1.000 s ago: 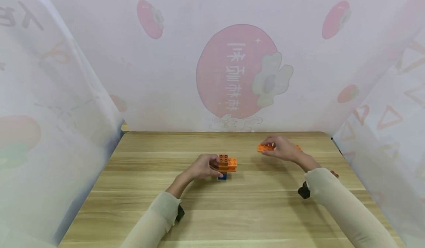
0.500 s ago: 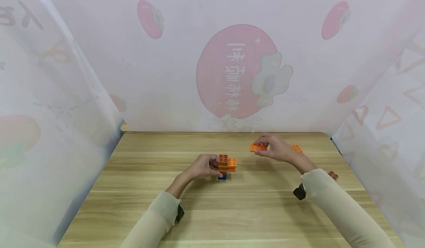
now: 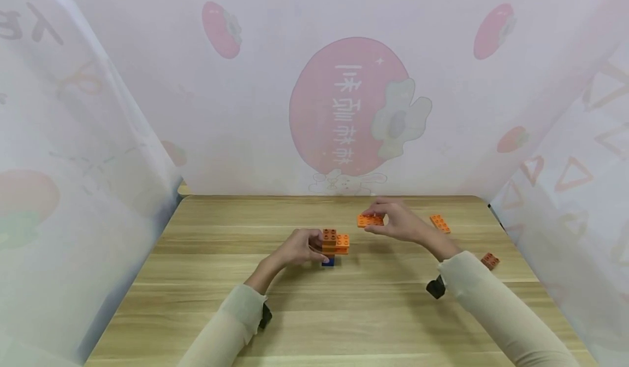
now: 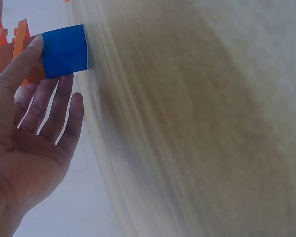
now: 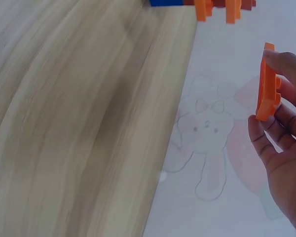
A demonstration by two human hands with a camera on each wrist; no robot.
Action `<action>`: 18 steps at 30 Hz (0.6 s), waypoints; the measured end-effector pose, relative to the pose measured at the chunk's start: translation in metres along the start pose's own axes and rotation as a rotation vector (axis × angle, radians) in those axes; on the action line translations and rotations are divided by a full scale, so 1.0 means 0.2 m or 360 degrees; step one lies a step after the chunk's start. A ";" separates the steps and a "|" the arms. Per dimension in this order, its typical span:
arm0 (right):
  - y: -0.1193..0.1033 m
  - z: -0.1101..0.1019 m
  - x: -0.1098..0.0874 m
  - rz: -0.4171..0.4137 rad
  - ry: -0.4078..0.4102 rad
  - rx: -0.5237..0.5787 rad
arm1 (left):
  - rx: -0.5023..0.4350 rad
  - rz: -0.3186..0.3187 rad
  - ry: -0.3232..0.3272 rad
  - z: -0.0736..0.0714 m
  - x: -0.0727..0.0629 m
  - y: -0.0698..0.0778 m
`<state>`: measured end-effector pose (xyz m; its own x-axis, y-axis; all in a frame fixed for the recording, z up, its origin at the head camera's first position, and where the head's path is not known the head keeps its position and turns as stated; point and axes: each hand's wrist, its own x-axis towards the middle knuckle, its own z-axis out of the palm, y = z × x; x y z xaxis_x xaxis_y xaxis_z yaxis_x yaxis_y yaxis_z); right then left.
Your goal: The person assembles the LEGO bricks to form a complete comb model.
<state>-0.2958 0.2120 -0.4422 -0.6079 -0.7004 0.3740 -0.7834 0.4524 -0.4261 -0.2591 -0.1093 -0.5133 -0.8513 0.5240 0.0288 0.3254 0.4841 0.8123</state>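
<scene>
My left hand (image 3: pixel 298 247) pinches a small stack of toy building bricks between thumb and fingers, standing on the table. At the stack's foot is a blue brick (image 4: pixel 65 51); above it brown bricks (image 3: pixel 329 236) alternate with flat orange plates (image 3: pixel 342 240) that jut out to the right. In the air, right of the stack and farther back, my right hand (image 3: pixel 399 222) pinches a flat orange brick (image 3: pixel 368 221) with studs by its edges. The right wrist view shows this orange brick (image 5: pixel 268 84) between thumb and fingertips, apart from the stack.
Another flat orange brick (image 3: pixel 439 224) lies on the wooden table (image 3: pixel 314 312) at the right. Nearer, beside the right sleeve, lies a brown brick (image 3: pixel 490 261). Pale printed curtains (image 3: pixel 245 110) hang behind the table and at both sides.
My right hand has moved left with the orange brick, closer to the stack. The loose orange and brown bricks at the right have come into fuller view. My left hand has stayed in place.
</scene>
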 end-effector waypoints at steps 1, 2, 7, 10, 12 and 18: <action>-0.01 0.00 0.01 -0.0021 0.0011 -0.0006 | -0.0008 -0.0001 0.0000 0.00 0.00 0.00; -0.01 0.01 0.01 -0.0042 0.0019 -0.0005 | -0.0012 -0.0002 -0.0002 0.00 0.00 0.00; -0.06 0.02 0.05 -0.0117 0.0039 0.0003 | -0.0026 0.0005 0.0001 0.00 0.00 -0.01; -0.09 0.03 0.06 -0.0141 0.0041 0.0015 | -0.0024 0.0017 0.0008 0.00 0.00 -0.01; -0.11 0.04 0.07 -0.0153 0.0042 0.0016 | -0.0024 0.0021 0.0010 0.00 0.00 -0.01; -0.16 0.06 0.10 -0.0153 0.0020 0.0000 | -0.0053 0.0025 -0.0004 0.00 0.00 -0.01</action>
<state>-0.2809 0.1773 -0.4302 -0.5315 -0.7337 0.4234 -0.8382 0.3835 -0.3877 -0.2600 -0.1096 -0.5160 -0.8452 0.5329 0.0403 0.3246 0.4520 0.8309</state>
